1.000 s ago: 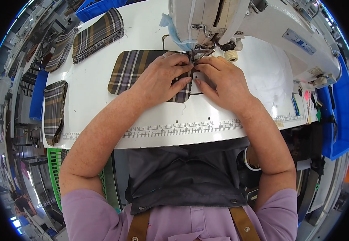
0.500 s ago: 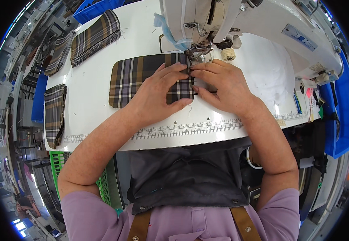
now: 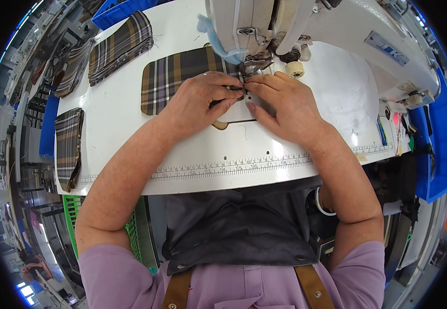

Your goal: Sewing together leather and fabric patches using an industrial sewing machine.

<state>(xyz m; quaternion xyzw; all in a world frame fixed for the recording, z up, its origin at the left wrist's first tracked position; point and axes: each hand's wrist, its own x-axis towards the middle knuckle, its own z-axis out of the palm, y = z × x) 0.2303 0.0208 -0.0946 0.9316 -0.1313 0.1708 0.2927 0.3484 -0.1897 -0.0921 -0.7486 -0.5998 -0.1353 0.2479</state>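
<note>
A plaid fabric panel [image 3: 169, 77] in brown, black and white lies flat on the white table, its right edge at the needle area of the sewing machine [image 3: 257, 49]. Thumb and fingers of my left hand [image 3: 201, 98] pinch the panel's near right corner. Just right of the panel's edge rests my right hand [image 3: 288, 103], fingers stretched toward the presser foot and thumb apart. Its fingertips touch the fabric edge beside the left fingertips. The presser foot is partly hidden behind my fingers.
Stacks of plaid panels [image 3: 120, 49] lie at the far left, with another stack [image 3: 69, 147] at the left edge. A ruler strip [image 3: 223, 170] runs along the table's front. Blue bins [image 3: 434, 154] stand beyond the right side; a green basket [image 3: 72, 216] sits below left.
The panel has moved away from me, further past the needle. My left hand has gone from lying flat on it to pinching its near corner. My right hand has barely moved.
</note>
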